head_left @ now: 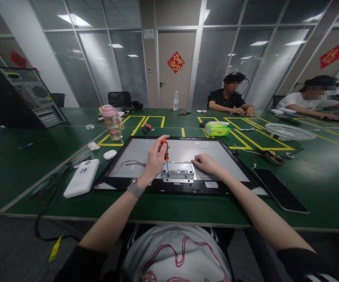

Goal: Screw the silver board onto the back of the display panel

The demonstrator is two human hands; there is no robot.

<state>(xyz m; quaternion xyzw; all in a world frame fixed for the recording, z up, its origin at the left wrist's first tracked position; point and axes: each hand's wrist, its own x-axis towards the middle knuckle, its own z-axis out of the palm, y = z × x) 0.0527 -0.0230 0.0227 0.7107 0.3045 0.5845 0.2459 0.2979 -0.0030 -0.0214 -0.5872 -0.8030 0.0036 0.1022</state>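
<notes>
My left hand (pixel 157 154) is closed around an orange and black screwdriver (pixel 166 150), held upright. Its shaft points down at the left part of a silver metal bracket (pixel 179 171), but I cannot tell whether the tip sits in a screw. The bracket lies near the front edge of a large flat display panel (pixel 134 150) with a black frame and a grey back. My right hand (pixel 206 162) rests with curled fingers at the bracket's right end; what its fingertips hold, if anything, is hidden. Thin wires (pixel 131 162) run across the panel's left side.
Left of the panel are a white power bank (pixel 82 178), a white case (pixel 110 154) and a pink-lidded bottle (pixel 112 123). A phone (pixel 279 189) lies to the right. Behind stands a green tissue pack (pixel 217 129). Two people sit across the table, beyond a white racket-shaped object (pixel 289 131).
</notes>
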